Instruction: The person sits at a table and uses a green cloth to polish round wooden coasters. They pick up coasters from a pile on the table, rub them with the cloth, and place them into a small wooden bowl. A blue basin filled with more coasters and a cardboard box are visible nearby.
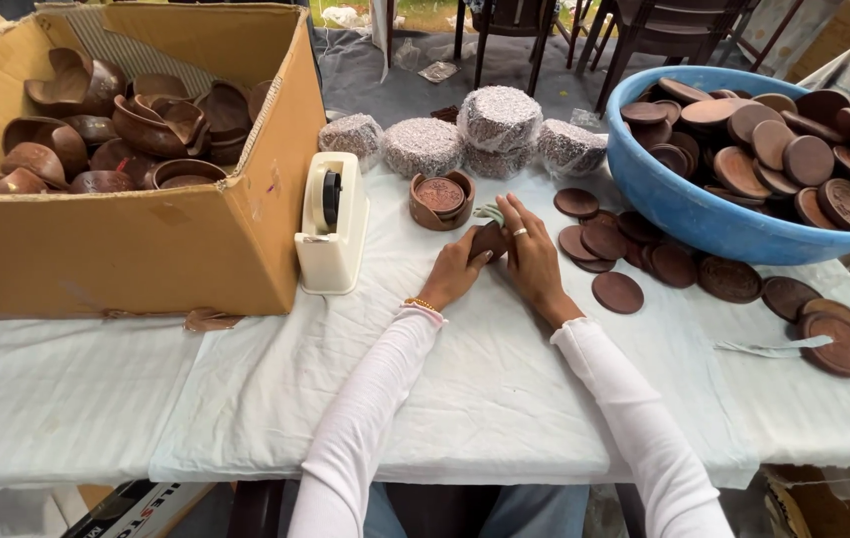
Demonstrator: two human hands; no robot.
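Both forearms in white sleeves reach forward over the table (246,399) and meet near its middle. The left hand (453,274) lies with its wrist low and fingers curled from the left around a stack (490,239) of dark brown discs; a thin bracelet sits at that wrist. The right hand (533,254) covers the stack from the right, fingers stretched flat and close together over its top, a ring on one finger, so the stack is pinched between both hands and rests on the cloth. A strip of pale foam wrap (490,212) shows just behind the fingers. Just beyond stands a round wooden holder (442,199) with cut-out sides and a carved disc in it. Left of it is a cream tape dispenser (332,224), smooth plastic with a black wheel. Behind, four bundles (500,120) are wrapped in speckled, netted foam. Loose flat coasters (616,292), matte brown and round, lie scattered to the right, touching the blue plastic tub (684,214) heaped with more. A worn cardboard box (146,249) on the left holds glossy curved wooden holders. The table's cloth is white and creased.
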